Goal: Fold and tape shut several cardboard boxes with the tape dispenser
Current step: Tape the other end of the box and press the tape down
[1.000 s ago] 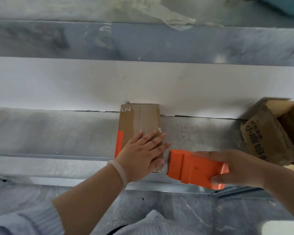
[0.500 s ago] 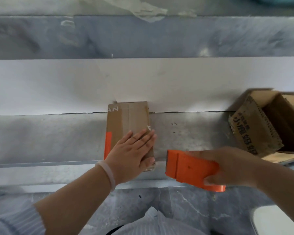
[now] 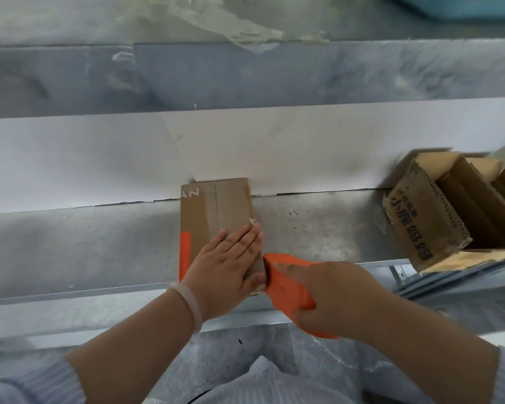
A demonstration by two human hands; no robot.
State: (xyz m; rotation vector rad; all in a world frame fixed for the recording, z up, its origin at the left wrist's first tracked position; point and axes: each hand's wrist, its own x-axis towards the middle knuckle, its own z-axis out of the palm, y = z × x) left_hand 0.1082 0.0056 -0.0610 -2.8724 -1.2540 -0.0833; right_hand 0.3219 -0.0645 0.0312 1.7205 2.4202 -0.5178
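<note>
Pressing down with straight fingers (image 3: 244, 237), my left hand (image 3: 225, 269) is lying flat on the near end of the cardboard box (image 3: 213, 208), gripping nothing, just pinning it. Just right of that thumb, touching the box's near right corner, the orange tape dispenser (image 3: 286, 290) is sitting in my right hand (image 3: 336, 298), whose fingers are curling round its body. The box is lying closed on the metal bench (image 3: 70, 246). Its far end, beyond the fingertips, is poking onto a white sheet (image 3: 85, 161). A seam is running down the top with what looks like tape on it. I can't tell if tape is sticking to the corner, because the dispenser's mouth is hidden.

Risks, my guess:
- **Crooked strip:** the dispenser is meeting the corner, not the seam, so the strip may be going on crooked or missing the flaps.
- **Thumb:** the left thumb is sitting right against the blade end, so it is risking a nick or getting taped over.
- **Blocked pull:** the left palm is covering the near half and blocking any pull across the top.
- **Sliding box:** the box is looking light, so a hard drag could be sliding it out from under the fingers.

Well right of the right hand, open boxes (image 3: 429, 225) are waiting.
</note>
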